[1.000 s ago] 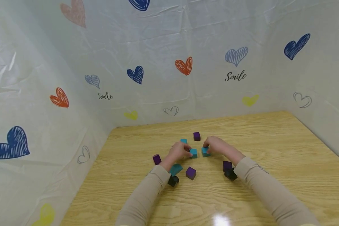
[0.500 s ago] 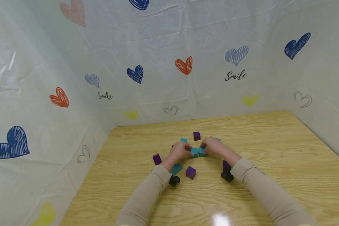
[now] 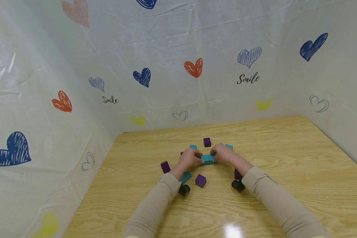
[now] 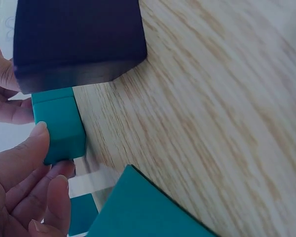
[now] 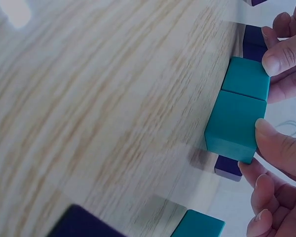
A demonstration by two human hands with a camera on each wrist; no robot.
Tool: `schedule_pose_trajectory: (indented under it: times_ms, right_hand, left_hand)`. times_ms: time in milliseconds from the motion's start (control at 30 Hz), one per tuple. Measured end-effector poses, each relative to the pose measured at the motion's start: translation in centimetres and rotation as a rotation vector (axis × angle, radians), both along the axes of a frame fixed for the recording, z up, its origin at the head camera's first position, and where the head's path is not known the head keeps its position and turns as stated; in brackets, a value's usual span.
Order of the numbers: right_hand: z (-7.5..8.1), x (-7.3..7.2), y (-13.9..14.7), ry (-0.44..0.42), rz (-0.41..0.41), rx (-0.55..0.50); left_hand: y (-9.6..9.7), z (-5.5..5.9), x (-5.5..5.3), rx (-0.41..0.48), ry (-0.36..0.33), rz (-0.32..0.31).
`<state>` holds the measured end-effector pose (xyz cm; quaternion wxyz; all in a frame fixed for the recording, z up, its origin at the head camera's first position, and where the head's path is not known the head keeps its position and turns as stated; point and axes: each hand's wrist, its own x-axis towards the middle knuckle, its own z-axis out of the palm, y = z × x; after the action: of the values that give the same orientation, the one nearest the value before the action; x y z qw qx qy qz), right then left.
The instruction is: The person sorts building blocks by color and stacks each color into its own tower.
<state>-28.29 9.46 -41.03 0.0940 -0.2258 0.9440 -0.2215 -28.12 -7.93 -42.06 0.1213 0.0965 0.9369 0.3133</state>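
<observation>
Two teal cubes stand face to face on the wooden table, a thin seam between them. My left hand (image 3: pixel 188 158) pinches the left teal cube (image 3: pixel 204 160) between thumb and fingers. On the other side, my right hand (image 3: pixel 224 153) grips the right teal cube (image 3: pixel 212 159) the same way. The right wrist view shows the tops of the right cube (image 5: pixel 236 121) and the left cube (image 5: pixel 246 78) lined up. A purple cube (image 4: pixel 79 42) looms large in the left wrist view and partly hides the right hand.
Around the hands lie a purple cube (image 3: pixel 200 181) in front, a purple block (image 3: pixel 165 167) at left and a teal wedge-shaped block (image 3: pixel 185 177) by the left wrist. Behind are another purple cube (image 3: pixel 207 142) and teal blocks. A purple block (image 3: pixel 238 174) sits beside the right wrist.
My right hand has slid its teal cube leftward until it meets the left one. The left hand has shifted its cube slightly right, and the gap between them has closed.
</observation>
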Motion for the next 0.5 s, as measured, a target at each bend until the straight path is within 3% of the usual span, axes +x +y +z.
schedule_pose_trajectory:
  times_ms: [500]
  right_hand:
    - [-0.11,0.06,-0.06,0.001,-0.005,-0.005]
  left_hand:
    - [0.01,-0.09,-0.11,0.017,-0.019,0.002]
